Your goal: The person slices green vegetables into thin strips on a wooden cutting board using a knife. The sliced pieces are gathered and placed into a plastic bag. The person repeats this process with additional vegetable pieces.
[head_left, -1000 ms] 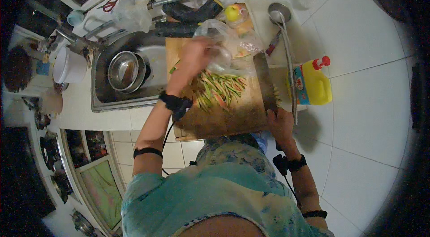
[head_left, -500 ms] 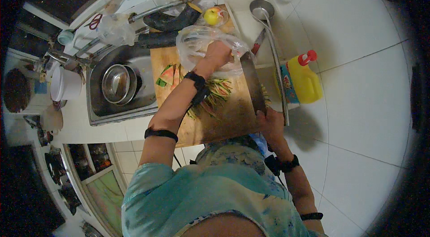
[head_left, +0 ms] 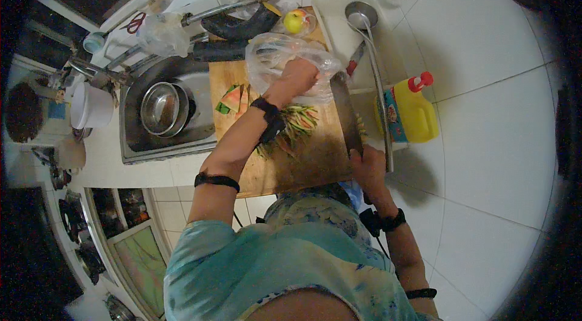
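My left hand (head_left: 300, 76) reaches into a clear plastic bag (head_left: 264, 57) on the wooden cutting board (head_left: 309, 163). Its fingers are curled closed, and what they hold is hidden. In my right hand (head_left: 368, 166), at the board's right edge, is the handle of a large kitchen knife (head_left: 347, 116). The wide blade points away from me, with its far end beside the bag. Under my left wrist lies a heap of thin green and reddish strips (head_left: 297, 120). Flat pieces of watermelon rind (head_left: 230, 100) rest left of them. A few pale bits lie right of the blade.
Left of the board is a steel sink (head_left: 130, 148) with nested metal bowls (head_left: 160, 109). Dark long gourds or melons (head_left: 224, 50) and an apple (head_left: 296, 21) lie behind the bag. To the right are a metal ladle (head_left: 362, 16), a red-handled knife (head_left: 353, 63) and a yellow jug (head_left: 418, 112).
The fingers of my left hand have curled in more at the bag. My right hand and the knife stay almost in place; the whole view has shifted slightly.
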A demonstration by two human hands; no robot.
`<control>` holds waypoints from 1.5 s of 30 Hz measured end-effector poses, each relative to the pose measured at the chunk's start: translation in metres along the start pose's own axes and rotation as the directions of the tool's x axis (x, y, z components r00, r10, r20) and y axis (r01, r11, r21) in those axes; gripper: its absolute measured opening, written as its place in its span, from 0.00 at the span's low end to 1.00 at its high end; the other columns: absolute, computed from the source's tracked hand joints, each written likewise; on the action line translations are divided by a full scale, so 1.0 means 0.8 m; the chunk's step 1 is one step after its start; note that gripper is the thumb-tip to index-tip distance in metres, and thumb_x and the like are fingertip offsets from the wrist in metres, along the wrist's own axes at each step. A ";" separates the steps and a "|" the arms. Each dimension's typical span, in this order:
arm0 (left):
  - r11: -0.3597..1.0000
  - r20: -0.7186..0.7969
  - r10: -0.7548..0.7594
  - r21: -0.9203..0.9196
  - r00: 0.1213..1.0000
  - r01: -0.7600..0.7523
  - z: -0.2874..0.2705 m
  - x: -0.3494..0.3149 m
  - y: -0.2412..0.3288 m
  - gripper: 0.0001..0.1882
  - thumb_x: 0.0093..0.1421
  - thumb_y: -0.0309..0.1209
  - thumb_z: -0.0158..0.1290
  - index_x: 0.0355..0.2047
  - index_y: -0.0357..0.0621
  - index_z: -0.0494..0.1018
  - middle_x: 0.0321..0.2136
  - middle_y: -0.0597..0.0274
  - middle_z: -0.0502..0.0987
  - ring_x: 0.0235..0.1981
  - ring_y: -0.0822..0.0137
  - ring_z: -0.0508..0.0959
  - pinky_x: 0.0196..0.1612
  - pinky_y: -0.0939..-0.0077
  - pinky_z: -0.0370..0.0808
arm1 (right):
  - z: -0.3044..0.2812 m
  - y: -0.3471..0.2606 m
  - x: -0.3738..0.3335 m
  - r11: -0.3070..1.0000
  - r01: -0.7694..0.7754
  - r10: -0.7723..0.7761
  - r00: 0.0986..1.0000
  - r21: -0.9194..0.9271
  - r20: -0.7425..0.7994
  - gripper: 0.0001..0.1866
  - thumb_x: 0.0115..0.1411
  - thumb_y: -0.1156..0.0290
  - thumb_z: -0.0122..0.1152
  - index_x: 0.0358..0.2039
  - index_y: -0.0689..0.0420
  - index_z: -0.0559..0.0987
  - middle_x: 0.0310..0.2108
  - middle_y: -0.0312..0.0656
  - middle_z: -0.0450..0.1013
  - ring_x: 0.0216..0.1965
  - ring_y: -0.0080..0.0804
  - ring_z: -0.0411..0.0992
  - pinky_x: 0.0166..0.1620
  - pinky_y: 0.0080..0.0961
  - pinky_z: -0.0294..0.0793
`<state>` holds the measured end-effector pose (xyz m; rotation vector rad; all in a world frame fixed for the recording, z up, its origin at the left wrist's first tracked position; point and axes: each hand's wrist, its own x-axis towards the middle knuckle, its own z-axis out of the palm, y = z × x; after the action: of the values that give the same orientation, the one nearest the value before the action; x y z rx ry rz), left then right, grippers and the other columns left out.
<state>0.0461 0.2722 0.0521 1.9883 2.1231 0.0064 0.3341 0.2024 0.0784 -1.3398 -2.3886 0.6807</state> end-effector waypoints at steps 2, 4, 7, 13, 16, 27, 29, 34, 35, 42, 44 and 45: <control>0.998 -0.065 0.068 0.023 0.996 -0.067 -0.005 -0.011 -0.008 0.08 0.49 0.30 0.52 0.29 0.42 0.77 0.29 0.50 0.77 0.35 0.50 0.77 0.38 0.60 0.75 | 0.004 0.003 0.002 0.999 -0.012 0.013 1.000 -0.039 0.016 0.13 0.50 0.67 0.58 0.20 0.66 0.74 0.15 0.56 0.69 0.19 0.53 0.71 0.23 0.41 0.67; 0.994 -0.191 0.073 -0.070 0.979 -0.088 0.006 -0.020 -0.025 0.08 0.48 0.27 0.52 0.30 0.42 0.76 0.30 0.51 0.77 0.35 0.49 0.76 0.39 0.60 0.74 | 0.010 0.005 0.002 0.996 -0.016 0.019 0.999 -0.092 0.032 0.13 0.50 0.67 0.58 0.19 0.66 0.74 0.15 0.57 0.69 0.19 0.53 0.71 0.23 0.41 0.67; 0.930 -0.453 0.099 -0.274 0.886 -0.244 -0.005 -0.047 -0.036 0.08 0.47 0.22 0.52 0.30 0.41 0.74 0.31 0.51 0.76 0.35 0.49 0.75 0.38 0.60 0.73 | 0.015 0.010 0.003 0.998 0.022 -0.019 0.999 0.053 -0.044 0.13 0.50 0.67 0.58 0.19 0.66 0.74 0.15 0.57 0.68 0.19 0.54 0.71 0.23 0.41 0.67; 0.840 -0.684 -0.133 -0.462 0.717 -0.284 -0.077 -0.132 -0.059 0.06 0.48 0.18 0.51 0.29 0.38 0.71 0.28 0.50 0.72 0.31 0.48 0.73 0.34 0.64 0.71 | 0.034 0.033 -0.002 0.982 -0.127 0.137 0.989 -0.141 0.061 0.18 0.54 0.56 0.56 0.24 0.62 0.76 0.21 0.56 0.71 0.25 0.54 0.70 0.31 0.50 0.69; 0.856 -0.714 -0.295 -0.493 0.635 -0.157 -0.080 -0.163 -0.103 0.06 0.48 0.19 0.52 0.29 0.39 0.71 0.29 0.51 0.72 0.31 0.49 0.73 0.33 0.63 0.71 | 0.020 0.012 0.001 0.996 -0.055 0.053 0.998 -0.063 -0.030 0.15 0.47 0.65 0.60 0.17 0.66 0.72 0.16 0.56 0.68 0.19 0.54 0.70 0.23 0.43 0.65; 0.993 -0.595 -0.118 -0.065 0.795 0.098 -0.007 -0.179 -0.123 0.14 0.51 0.31 0.57 0.40 0.43 0.75 0.43 0.50 0.75 0.43 0.49 0.74 0.45 0.65 0.72 | 0.015 0.003 0.003 0.981 -0.187 0.192 0.976 -0.056 0.099 0.16 0.48 0.63 0.60 0.20 0.65 0.74 0.18 0.57 0.70 0.23 0.53 0.72 0.26 0.44 0.68; 0.981 -0.546 -0.166 -0.174 0.821 0.083 -0.037 -0.167 -0.099 0.14 0.48 0.28 0.56 0.38 0.44 0.75 0.39 0.51 0.75 0.40 0.49 0.74 0.43 0.64 0.72 | 0.016 0.009 -0.003 0.990 -0.142 0.143 0.987 -0.025 0.079 0.16 0.49 0.62 0.60 0.21 0.65 0.75 0.18 0.57 0.70 0.23 0.53 0.72 0.26 0.43 0.68; 0.898 -0.411 0.196 -0.290 0.890 -0.331 -0.012 -0.091 -0.065 0.11 0.46 0.24 0.54 0.33 0.43 0.74 0.36 0.49 0.75 0.37 0.47 0.73 0.39 0.60 0.71 | 0.005 -0.008 0.006 1.000 -0.016 0.015 0.997 0.010 0.080 0.15 0.51 0.62 0.59 0.23 0.64 0.76 0.19 0.56 0.71 0.23 0.53 0.72 0.27 0.41 0.69; 0.893 -0.446 0.245 -0.241 0.861 -0.380 -0.001 -0.072 -0.056 0.10 0.47 0.23 0.53 0.33 0.42 0.74 0.35 0.49 0.75 0.37 0.47 0.73 0.39 0.60 0.71 | -0.001 -0.017 0.012 0.998 -0.062 0.062 0.994 -0.011 0.092 0.15 0.52 0.62 0.59 0.24 0.64 0.77 0.20 0.56 0.71 0.24 0.53 0.72 0.27 0.42 0.69; 0.945 -0.313 0.122 -0.253 0.942 -0.206 -0.002 0.012 -0.061 0.19 0.46 0.27 0.56 0.42 0.42 0.72 0.37 0.48 0.73 0.43 0.47 0.72 0.45 0.61 0.72 | 0.005 -0.001 0.032 0.995 -0.091 0.092 0.995 -0.027 0.025 0.14 0.51 0.63 0.59 0.22 0.64 0.76 0.20 0.56 0.72 0.24 0.53 0.73 0.27 0.43 0.69; 0.970 -0.254 0.088 -0.200 0.963 -0.141 -0.007 0.016 -0.049 0.20 0.46 0.28 0.57 0.42 0.42 0.72 0.39 0.48 0.71 0.43 0.46 0.72 0.45 0.60 0.72 | 0.002 0.002 0.031 0.990 -0.138 0.140 0.988 -0.036 0.057 0.14 0.51 0.63 0.59 0.23 0.63 0.76 0.19 0.56 0.71 0.23 0.53 0.73 0.27 0.43 0.69; 0.986 -0.199 0.049 -0.144 0.979 -0.079 -0.008 0.017 -0.044 0.22 0.45 0.30 0.58 0.43 0.42 0.72 0.41 0.47 0.70 0.43 0.46 0.71 0.46 0.58 0.72 | 0.000 0.002 0.030 0.982 -0.184 0.188 0.978 -0.049 0.088 0.14 0.51 0.62 0.59 0.23 0.63 0.77 0.18 0.56 0.71 0.23 0.52 0.72 0.27 0.44 0.69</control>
<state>0.0095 0.2840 0.0504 2.0382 2.0989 0.3766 0.3230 0.2236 0.0787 -1.5972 -2.3795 0.7626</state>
